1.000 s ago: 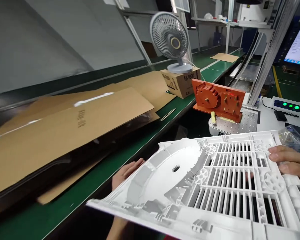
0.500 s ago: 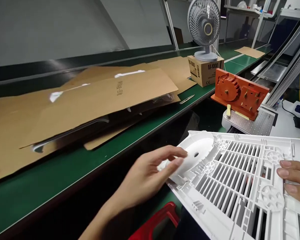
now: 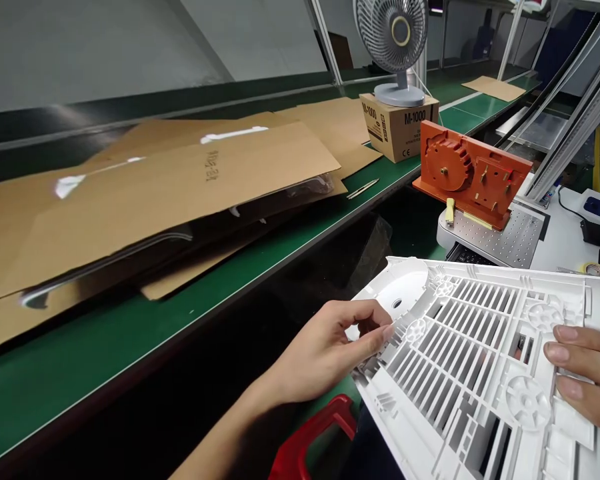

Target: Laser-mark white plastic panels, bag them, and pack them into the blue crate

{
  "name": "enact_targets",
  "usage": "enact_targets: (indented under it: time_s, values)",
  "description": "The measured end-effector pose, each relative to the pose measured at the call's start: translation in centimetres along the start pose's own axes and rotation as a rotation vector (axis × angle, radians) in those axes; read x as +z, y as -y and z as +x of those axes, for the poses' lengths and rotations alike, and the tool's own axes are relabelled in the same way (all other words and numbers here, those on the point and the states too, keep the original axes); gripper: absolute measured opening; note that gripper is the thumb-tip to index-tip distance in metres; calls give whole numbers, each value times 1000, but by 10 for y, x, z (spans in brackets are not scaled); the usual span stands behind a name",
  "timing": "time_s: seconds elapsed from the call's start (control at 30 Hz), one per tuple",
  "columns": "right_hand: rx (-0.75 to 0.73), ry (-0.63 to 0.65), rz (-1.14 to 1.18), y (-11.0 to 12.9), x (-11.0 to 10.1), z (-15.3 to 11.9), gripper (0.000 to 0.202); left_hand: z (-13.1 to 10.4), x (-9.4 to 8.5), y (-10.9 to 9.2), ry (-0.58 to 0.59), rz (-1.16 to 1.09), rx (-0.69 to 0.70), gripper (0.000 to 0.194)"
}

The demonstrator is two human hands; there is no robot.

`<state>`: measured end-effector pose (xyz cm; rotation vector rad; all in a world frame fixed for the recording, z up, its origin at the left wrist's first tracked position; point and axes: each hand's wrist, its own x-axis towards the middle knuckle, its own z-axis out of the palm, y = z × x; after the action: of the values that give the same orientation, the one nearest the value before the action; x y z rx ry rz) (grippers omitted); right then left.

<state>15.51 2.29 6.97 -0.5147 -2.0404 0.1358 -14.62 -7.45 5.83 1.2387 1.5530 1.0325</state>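
Note:
A white plastic grille panel (image 3: 460, 333), with slats, round ribbed bosses and a dished circle with a hole, lies tilted before me. At its left part, my left hand (image 3: 340, 347) has thumb and forefinger pinched together beside a small ribbed wheel shape. What is between those fingertips, if anything, is hidden. On the panel's right side rests my right hand (image 3: 585, 367), its fingers stretched out and lying flat on the surface; the thumb does not show.
Beyond the panel, an orange fixture (image 3: 473, 175) stands on a perforated metal plate (image 3: 523, 233). Cardboard sheets (image 3: 165, 193) cover much of the green bench (image 3: 105, 373). Tweezers (image 3: 363, 189) lie near its edge. A fan (image 3: 400, 40) stands on a carton (image 3: 397, 130). Low down is a red stool edge (image 3: 313, 430).
My left hand has moved right and down from the dished circle, and its thumb and forefinger have closed together. My right hand has shifted slightly left on the panel. The view has turned slightly.

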Motion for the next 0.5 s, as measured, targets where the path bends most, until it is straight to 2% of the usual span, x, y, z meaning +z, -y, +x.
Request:
enact_targets:
  time_s: [0.07,0.17,0.27,0.43,0.5]
  values:
    - [40,-168,-41,2,2,3,31,1,1,3,13,-29,-15,40]
    - [62,-246,-102,7,7,12,19,3,1,5,46,-18,-36,38]
    - [82,-239,-99,12,10,16,15,4,-1,5,81,-1,-57,36]
    - [137,-233,-72,17,5,13,15,10,1,7,65,-4,-65,39]
    - [138,-157,-44,15,-3,11,15,12,2,8,71,-17,-76,40]
